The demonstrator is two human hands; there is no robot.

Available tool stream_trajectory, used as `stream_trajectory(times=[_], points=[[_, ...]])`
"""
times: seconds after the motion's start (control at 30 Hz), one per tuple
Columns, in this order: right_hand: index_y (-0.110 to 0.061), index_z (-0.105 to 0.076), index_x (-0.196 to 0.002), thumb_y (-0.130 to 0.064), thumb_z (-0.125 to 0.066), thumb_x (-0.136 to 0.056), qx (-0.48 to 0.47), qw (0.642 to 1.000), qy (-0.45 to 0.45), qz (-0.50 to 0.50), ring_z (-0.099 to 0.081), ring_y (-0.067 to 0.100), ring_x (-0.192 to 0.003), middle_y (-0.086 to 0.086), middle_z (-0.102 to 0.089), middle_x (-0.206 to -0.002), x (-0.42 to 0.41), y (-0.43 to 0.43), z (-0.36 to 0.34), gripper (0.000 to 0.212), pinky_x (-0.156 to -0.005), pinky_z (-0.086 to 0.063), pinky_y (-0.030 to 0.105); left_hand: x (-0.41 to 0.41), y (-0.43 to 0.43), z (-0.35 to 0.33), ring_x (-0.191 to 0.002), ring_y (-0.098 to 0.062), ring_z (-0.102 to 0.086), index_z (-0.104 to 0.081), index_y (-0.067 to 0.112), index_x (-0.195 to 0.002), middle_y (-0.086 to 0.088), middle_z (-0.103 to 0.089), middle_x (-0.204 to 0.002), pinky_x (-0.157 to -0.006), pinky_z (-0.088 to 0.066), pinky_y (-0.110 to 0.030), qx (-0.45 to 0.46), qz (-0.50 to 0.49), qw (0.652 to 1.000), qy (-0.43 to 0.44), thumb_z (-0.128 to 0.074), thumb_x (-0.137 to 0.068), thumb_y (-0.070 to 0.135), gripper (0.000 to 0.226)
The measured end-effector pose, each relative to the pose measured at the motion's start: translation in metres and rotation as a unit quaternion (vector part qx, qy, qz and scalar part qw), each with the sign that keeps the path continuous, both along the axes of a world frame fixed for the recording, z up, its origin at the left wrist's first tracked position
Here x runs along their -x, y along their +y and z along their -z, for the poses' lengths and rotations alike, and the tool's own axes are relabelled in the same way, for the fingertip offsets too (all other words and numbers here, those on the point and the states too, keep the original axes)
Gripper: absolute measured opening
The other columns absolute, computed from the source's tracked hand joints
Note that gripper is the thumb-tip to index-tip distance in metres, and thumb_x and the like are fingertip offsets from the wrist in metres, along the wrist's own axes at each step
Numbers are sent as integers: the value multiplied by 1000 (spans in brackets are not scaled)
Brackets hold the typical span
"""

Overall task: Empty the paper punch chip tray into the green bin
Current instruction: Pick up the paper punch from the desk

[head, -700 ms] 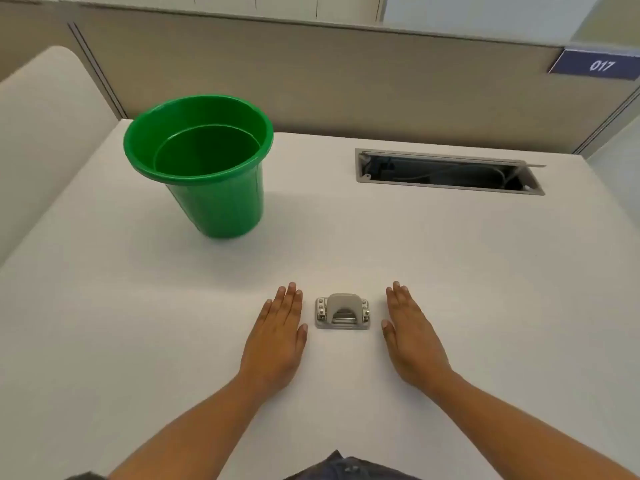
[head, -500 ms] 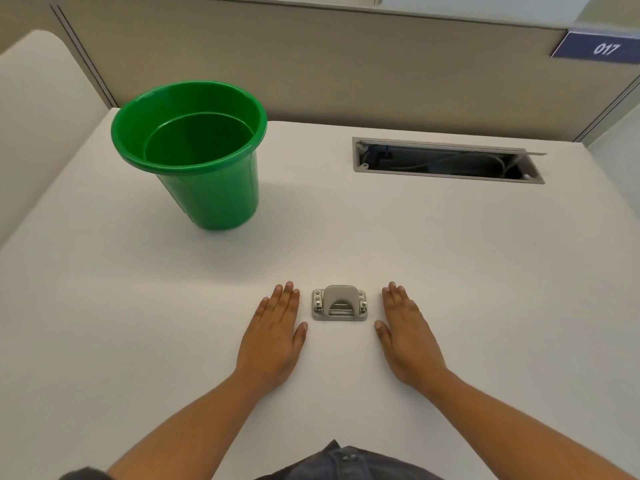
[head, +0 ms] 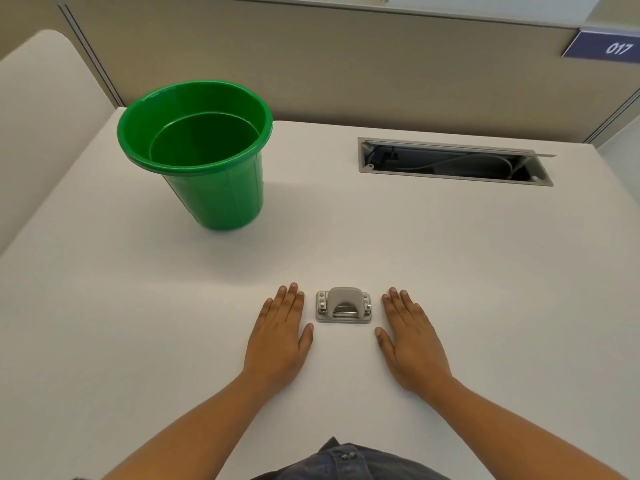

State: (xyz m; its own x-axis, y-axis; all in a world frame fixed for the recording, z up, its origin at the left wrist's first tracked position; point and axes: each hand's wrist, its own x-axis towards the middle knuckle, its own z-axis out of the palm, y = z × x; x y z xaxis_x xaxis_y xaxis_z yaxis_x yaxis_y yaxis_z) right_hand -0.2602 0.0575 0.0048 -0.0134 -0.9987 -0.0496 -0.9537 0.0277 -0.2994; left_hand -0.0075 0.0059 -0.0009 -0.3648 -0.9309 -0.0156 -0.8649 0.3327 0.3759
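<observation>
A cream, round-cornered side panel (head: 38,109) stands along the desk's left edge, at about 10 o'clock from the hands. Next comes the glossy green plastic bin (head: 204,157), a tapered round bucket standing upright on the white desk top (head: 450,271) at about 11 o'clock, well apart from both hands; what shows of its inside is bare green.

The left hand (head: 277,337) lies flat on the desk, palm down, fingers straight and close together, holding nothing. Just beside its fingertips, at its 1 o'clock, sits the small grey metal-and-plastic paper punch (head: 344,305), resting on its base between the 2 hands with a narrow strip of desk showing on each side, so neither hand touches it. Its chip tray cannot be told apart from the body in this view. The bin lies at about 11 o'clock from the punch.

The right hand (head: 412,341) mirrors the left: flat, palm down, fingers extended, empty, with the punch at its 11 o'clock.

At 1 o'clock a grey-framed rectangular cable slot (head: 453,161) is cut into the desk, cables visible inside. Behind runs a beige partition wall (head: 346,64), and at 2 o'clock a blue plate (head: 606,46) reads 017.
</observation>
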Motion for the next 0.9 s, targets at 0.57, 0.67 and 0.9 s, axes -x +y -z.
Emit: stream_trajectory(times=[0.57, 0.67, 0.9], points=[[-20, -52, -134, -17, -61, -91, 61, 960, -253, 101, -49, 13, -129, -4, -57, -138, -33, -15, -31, 44, -108, -35, 27, 49, -48, -41, -86, -20, -62, -55, 24, -104, 5, -66, -101, -70, -50, -33, -112, 19, 990, 85, -67, -81, 44, 32], [-24, -56, -129, -17, -62, -91, 67, 936, -311, 147, -52, 9, -123, -8, -59, -131, -41, -15, -39, 39, -106, -40, 30, 45, -43, -44, -81, -19, -61, -53, 24, -100, 3, -66, -99, -69, -53, -36, -121, -7, 987, 105, -65, -84, 42, 27], [-33, -63, -118, -42, -45, -101, -58, 793, -561, 231, -69, 15, -105, -4, -70, -123, -72, -14, -86, 27, -90, -56, 35, 35, -11, -86, -67, -16, -68, -52, 26, -80, 7, -68, -78, -57, -57, -42, -130, -146, 936, 293, -67, -76, 53, 31]])
